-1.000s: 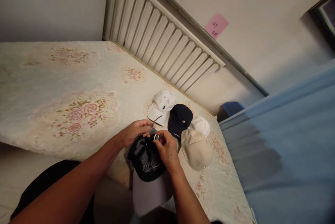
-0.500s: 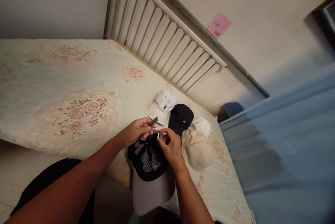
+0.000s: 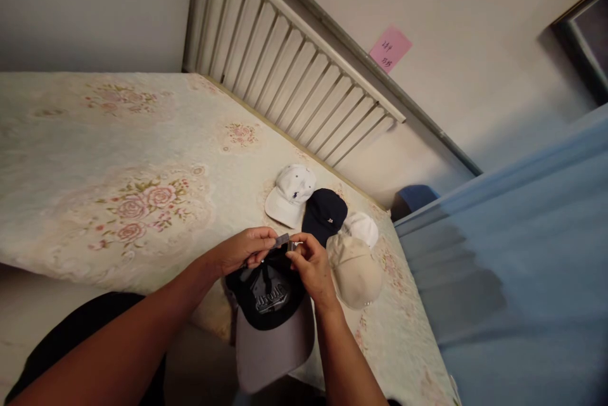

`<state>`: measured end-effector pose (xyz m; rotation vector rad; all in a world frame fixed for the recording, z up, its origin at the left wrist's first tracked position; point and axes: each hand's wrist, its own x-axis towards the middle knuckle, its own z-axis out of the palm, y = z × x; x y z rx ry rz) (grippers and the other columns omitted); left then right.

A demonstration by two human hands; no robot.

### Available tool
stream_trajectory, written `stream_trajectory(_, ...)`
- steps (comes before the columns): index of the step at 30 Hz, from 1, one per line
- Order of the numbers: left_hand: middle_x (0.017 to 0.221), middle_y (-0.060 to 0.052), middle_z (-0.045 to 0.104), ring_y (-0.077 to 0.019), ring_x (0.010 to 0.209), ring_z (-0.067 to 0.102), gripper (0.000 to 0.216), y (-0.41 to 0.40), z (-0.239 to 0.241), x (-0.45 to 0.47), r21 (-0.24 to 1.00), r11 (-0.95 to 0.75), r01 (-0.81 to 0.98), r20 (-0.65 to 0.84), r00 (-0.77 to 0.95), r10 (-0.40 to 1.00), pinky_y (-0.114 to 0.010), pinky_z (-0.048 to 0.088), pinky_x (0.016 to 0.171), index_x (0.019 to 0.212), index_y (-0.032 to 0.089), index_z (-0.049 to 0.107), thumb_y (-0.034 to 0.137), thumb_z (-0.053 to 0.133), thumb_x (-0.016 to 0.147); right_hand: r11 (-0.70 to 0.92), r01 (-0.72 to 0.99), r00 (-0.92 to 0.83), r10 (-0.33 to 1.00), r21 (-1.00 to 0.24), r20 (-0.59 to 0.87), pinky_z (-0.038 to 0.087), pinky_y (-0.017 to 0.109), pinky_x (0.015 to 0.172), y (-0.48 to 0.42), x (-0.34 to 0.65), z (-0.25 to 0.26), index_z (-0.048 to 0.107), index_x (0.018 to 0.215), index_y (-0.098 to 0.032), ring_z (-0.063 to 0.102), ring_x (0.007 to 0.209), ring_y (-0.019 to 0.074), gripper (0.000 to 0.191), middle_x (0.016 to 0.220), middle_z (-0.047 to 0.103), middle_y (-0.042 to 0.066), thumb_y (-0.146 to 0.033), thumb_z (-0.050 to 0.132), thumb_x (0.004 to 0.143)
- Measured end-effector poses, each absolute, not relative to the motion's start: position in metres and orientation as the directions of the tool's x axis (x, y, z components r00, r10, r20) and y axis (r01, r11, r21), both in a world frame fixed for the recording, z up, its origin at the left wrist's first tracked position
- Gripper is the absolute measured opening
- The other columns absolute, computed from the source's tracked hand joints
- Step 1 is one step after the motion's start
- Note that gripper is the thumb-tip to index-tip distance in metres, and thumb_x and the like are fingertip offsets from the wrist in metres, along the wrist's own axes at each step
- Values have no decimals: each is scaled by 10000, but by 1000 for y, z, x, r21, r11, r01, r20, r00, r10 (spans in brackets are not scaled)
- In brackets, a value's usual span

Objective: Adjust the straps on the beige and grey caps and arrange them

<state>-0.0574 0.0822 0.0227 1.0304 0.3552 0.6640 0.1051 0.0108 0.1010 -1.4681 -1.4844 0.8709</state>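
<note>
A dark baseball cap [image 3: 272, 295] with a grey brim hangs upside down below my two hands, its inside facing me. Between the fingertips of my left hand [image 3: 249, 246] is pinched the cap's grey strap end [image 3: 282, 240]. My right hand [image 3: 311, 266] closes on the metal buckle [image 3: 291, 246] at the other side of the back opening. The strap end is close to the buckle; whether it has entered it I cannot tell. Just beyond my hands lie a white cap [image 3: 291, 194], a navy cap [image 3: 325, 215], and a beige cap [image 3: 355, 270].
Another white cap [image 3: 361, 227] is partly hidden behind the beige one. The caps lie on a flowered bedspread [image 3: 190, 133]. Past it stand a white radiator [image 3: 285, 70] and a wall with a pink note [image 3: 390, 49]. A blue curtain [image 3: 513, 254] hangs at the right.
My left hand has lowered and brought the strap end right to the buckle. The right hand still grips the buckle. The view has shifted slightly.
</note>
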Motion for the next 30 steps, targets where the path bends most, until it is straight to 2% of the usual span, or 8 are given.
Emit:
stream_trajectory(4, 728, -2, 597, -65, 520, 498, 181, 82, 21, -56, 866, 353, -354, 64, 779, 624, -198, 345, 486, 817, 153, 548, 326, 598, 801, 62, 382, 53, 995, -922, 89, 380, 232, 502, 11, 105, 100, 605, 898, -222, 433, 469, 108, 185, 507, 434, -93, -225, 617, 713)
stream_trajectory(7, 820, -20, 609, -59, 524, 491, 176, 81, 21, -55, 866, 340, -368, 97, 788, 607, -200, 336, 471, 842, 154, 548, 301, 617, 774, 62, 381, 47, 995, -923, 86, 376, 229, 507, 11, 105, 98, 605, 899, -220, 433, 476, 108, 182, 511, 440, -91, -221, 612, 718)
stream_trajectory(11, 712, 19, 560, -21, 428, 350, 204, 80, 23, -56, 881, 353, -314, 54, 809, 585, -180, 197, 400, 899, 163, 547, 323, 613, 791, 63, 395, 33, 996, -916, 83, 371, 231, 511, 11, 104, 95, 612, 892, -219, 431, 490, 110, 176, 529, 453, -81, -225, 613, 716)
stream_trajectory(15, 586, 54, 495, -9, 383, 247, 223, 81, 24, -55, 878, 382, -288, 15, 814, 581, -185, 110, 387, 861, 171, 532, 380, 596, 816, 69, 405, 30, 996, -912, 89, 354, 232, 511, 10, 103, 94, 625, 897, -220, 423, 488, 110, 189, 524, 442, -83, -217, 620, 709)
stream_trajectory(24, 474, 100, 375, -30, 389, 214, 264, 80, 27, -57, 880, 401, -253, -29, 815, 579, -172, 122, 381, 868, 169, 527, 386, 643, 770, 63, 398, 3, 998, -915, 70, 346, 228, 530, 11, 107, 87, 627, 924, -214, 428, 508, 103, 216, 540, 453, -80, -205, 643, 709)
stream_trajectory(30, 487, 97, 367, -31, 404, 218, 269, 79, 26, -57, 865, 423, -269, -17, 827, 562, -169, 128, 387, 830, 174, 517, 389, 661, 758, 75, 395, -9, 997, -916, 77, 348, 227, 541, 12, 108, 84, 629, 918, -221, 421, 522, 101, 214, 559, 446, -79, -187, 654, 708)
